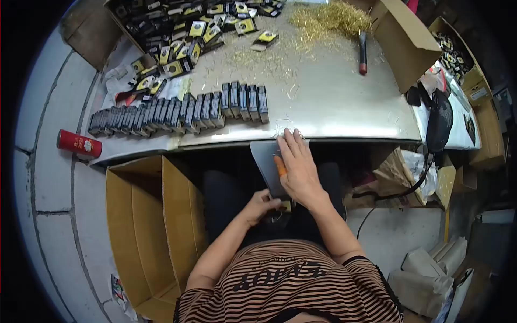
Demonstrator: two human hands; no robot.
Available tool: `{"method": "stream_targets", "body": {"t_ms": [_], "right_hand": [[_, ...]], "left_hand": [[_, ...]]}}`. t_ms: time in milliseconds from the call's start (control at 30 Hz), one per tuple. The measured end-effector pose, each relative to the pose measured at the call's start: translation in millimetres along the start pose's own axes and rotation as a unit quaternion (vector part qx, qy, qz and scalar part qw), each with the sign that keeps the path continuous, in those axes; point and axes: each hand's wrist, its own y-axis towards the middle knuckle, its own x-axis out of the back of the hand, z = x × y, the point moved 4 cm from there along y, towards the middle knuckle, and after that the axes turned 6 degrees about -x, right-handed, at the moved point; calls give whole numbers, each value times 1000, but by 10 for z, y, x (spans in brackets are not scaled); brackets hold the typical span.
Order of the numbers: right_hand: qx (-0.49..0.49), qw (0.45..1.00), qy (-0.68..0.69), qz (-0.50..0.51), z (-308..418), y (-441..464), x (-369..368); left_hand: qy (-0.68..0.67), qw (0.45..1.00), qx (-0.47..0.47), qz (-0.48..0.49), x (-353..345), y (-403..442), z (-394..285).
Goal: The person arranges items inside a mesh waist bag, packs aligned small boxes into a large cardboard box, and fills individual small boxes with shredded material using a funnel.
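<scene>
My right hand reaches to the table's front edge with its fingers stretched out, an orange cover on its thumb. Its fingertips rest by a few small, thin, pale gold pieces. Under that hand a grey sheet slopes down from the edge toward my lap. Lower down, my left hand has its fingers curled together near a small yellowish thing; what it grips is too unclear to name. A long row of small black boxes stands on the table to the left.
Loose black-and-yellow boxes lie heaped at the back left. A gold pile of thin pieces and a dark marker-like tool lie behind. An open carton stands left of my legs. A red can sits at far left.
</scene>
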Motion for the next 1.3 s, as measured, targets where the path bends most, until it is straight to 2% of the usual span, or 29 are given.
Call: {"method": "stream_targets", "body": {"t_ms": [33, 100, 200, 267, 467, 633, 700, 767, 800, 933, 967, 1100, 1167, 1200, 1267, 1300], "right_hand": [[-9, 1000, 4, 9, 9, -72, 93], [29, 997, 70, -28, 3, -132, 337], [20, 994, 98, -38, -40, -153, 627], [7, 983, 184, -26, -82, -199, 741], [-64, 958, 273, 56, -235, -495, 610], [-72, 946, 316, 12, -312, -659, 449], [8, 971, 224, 86, -165, -661, 277], [100, 972, 132, 168, -113, -733, 128], [97, 972, 134, 169, -90, -723, 127], [-1, 984, 172, 46, -63, -594, 247], [-3, 984, 173, 46, -60, -593, 247], [-21, 940, 178, 290, -44, -682, 62], [-83, 940, 299, 139, -141, -649, 307], [-86, 939, 303, 140, -173, -659, 357], [-198, 911, 338, 126, -209, -654, 348], [-198, 912, 340, 119, -240, -656, 323]], "left_hand": [[-3, 1000, 12, -4, 25, -38, -2], [-140, 985, 12, 104, -32, -53, -98], [-139, 980, -8, 143, -110, -106, -172], [-140, 973, -35, 181, -212, -204, -189], [-104, 984, -78, 119, -387, -262, -248], [-82, 990, -80, 87, -408, -184, -275], [-40, 994, -73, 67, -271, -128, -336], [1, 996, -79, 36, -206, -92, -316], [2, 997, -75, 37, -194, -82, -316], [66, 997, -28, -4, -129, -84, -275], [67, 997, -25, -4, -125, -110, -260], [126, 992, -22, 13, -95, -210, -188], [115, 992, -40, -20, -44, -267, -163], [108, 991, -61, -49, -8, -296, -176], [99, 984, -108, -98, 165, -359, -294], [103, 984, -110, -93, 107, -371, -393]]}}
